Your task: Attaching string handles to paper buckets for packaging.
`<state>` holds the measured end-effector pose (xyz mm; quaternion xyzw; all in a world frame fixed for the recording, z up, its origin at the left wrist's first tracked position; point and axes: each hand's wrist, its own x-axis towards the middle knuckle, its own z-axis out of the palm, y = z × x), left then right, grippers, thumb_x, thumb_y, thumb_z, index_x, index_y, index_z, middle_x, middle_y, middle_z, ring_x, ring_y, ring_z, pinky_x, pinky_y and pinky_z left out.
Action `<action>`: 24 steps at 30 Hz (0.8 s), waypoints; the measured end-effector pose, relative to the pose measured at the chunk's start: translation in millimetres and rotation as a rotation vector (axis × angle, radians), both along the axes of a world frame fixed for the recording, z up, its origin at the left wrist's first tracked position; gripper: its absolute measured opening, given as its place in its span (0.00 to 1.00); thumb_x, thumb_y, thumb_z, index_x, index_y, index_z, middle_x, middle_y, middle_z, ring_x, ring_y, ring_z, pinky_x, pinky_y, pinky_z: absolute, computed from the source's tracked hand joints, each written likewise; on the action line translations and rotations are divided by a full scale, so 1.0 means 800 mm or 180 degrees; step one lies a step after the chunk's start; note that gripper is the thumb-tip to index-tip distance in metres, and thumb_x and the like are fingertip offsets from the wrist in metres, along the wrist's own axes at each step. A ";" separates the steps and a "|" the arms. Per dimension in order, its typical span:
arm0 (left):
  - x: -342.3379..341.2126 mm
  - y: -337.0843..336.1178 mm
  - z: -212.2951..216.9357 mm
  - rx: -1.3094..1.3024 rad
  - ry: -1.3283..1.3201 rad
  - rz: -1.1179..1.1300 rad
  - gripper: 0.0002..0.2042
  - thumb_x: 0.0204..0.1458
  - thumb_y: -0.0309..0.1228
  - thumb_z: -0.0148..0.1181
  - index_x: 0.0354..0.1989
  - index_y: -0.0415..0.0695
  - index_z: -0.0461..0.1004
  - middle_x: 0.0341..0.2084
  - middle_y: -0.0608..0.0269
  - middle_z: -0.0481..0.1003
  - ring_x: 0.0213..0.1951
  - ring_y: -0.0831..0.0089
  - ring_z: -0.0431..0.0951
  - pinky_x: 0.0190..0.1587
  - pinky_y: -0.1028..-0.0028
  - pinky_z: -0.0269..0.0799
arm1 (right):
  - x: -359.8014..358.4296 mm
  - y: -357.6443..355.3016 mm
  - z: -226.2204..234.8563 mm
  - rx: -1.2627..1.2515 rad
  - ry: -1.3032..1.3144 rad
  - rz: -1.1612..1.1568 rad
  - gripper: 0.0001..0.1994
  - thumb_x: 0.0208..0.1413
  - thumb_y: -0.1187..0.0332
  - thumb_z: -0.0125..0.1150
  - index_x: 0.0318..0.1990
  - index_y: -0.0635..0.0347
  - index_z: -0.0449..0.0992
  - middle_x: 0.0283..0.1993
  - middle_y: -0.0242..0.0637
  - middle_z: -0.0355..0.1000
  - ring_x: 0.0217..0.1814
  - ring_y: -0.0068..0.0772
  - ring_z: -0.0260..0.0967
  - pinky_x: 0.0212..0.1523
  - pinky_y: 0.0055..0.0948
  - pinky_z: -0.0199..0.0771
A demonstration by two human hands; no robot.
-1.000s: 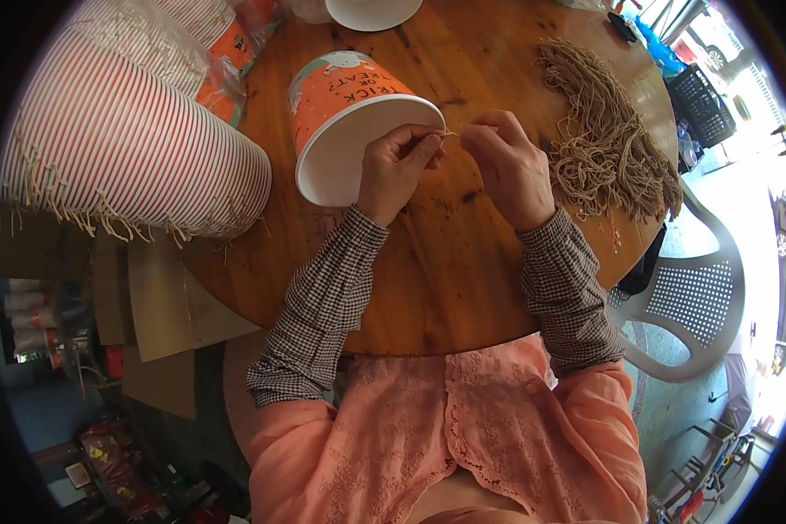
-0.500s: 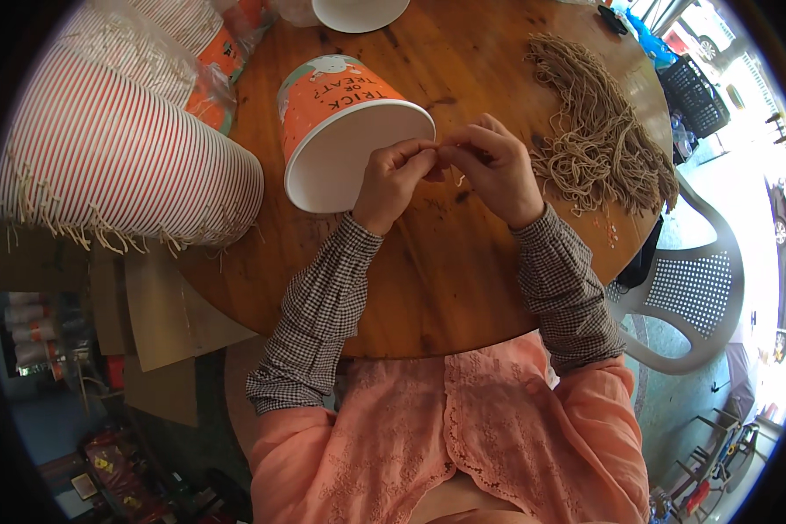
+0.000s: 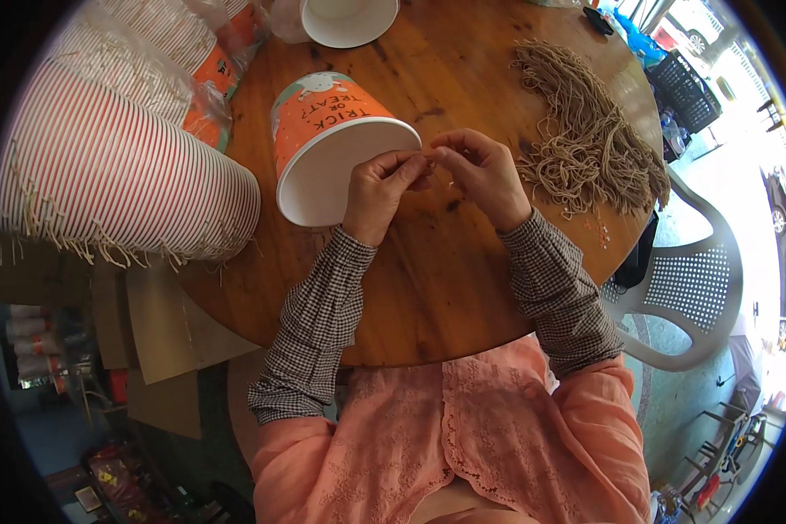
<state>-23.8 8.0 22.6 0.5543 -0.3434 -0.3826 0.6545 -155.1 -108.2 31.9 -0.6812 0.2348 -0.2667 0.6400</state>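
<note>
My left hand (image 3: 377, 190) is closed in a pinch in front of the right rim of an orange paper bucket (image 3: 345, 109). The bucket lies on its side, white mouth toward me, with a dark printed pattern and a white figure on its wall. Against the left fingertips, my right hand (image 3: 485, 175) pinches too, thumb and forefinger together. What the fingers hold is too small to make out; a tiny pale bit, perhaps a cord end, shows just below them. To the right lies a loose heap of tan cords (image 3: 585, 131).
At the left lies a long stack of nested red-and-white rimmed buckets (image 3: 135, 166) with cord ends hanging along it. Bagged buckets (image 3: 205, 79) lie behind. Another white bucket (image 3: 349, 22) is at the table's far side. A grey plastic chair (image 3: 686, 284) stands right of the round wooden table (image 3: 410, 306).
The view has shifted slightly, so the table things sit a little lower and further left. My hands stay together at the bucket's rim, both still pinching.
</note>
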 end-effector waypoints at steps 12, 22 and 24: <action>-0.007 0.000 0.003 -0.0043 0.0439 0.0171 0.10 0.58 0.30 0.59 0.41 0.34 0.77 0.33 0.61 0.79 0.33 0.77 0.79 0.39 0.79 0.77 | -0.001 0.018 0.001 -0.2671 0.0101 -0.0648 0.03 0.52 0.70 0.61 0.32 0.58 0.77 0.30 0.34 0.73 0.28 0.37 0.74 0.28 0.30 0.74; -0.012 -0.002 -0.011 -0.0498 -0.0996 0.0717 0.05 0.55 0.23 0.62 0.37 0.37 0.74 0.31 0.65 0.78 0.29 0.80 0.78 0.33 0.80 0.77 | -0.005 0.025 0.014 -0.2007 0.0044 -0.0423 0.04 0.52 0.72 0.60 0.34 0.61 0.75 0.33 0.37 0.73 0.28 0.32 0.73 0.31 0.29 0.74; -0.012 -0.001 -0.010 -0.0625 -0.1044 0.0778 0.04 0.54 0.22 0.62 0.37 0.37 0.75 0.30 0.65 0.78 0.29 0.80 0.78 0.33 0.80 0.76 | -0.006 0.026 0.017 -0.1995 0.0034 -0.0404 0.04 0.52 0.72 0.60 0.34 0.61 0.75 0.33 0.37 0.73 0.28 0.32 0.73 0.31 0.29 0.74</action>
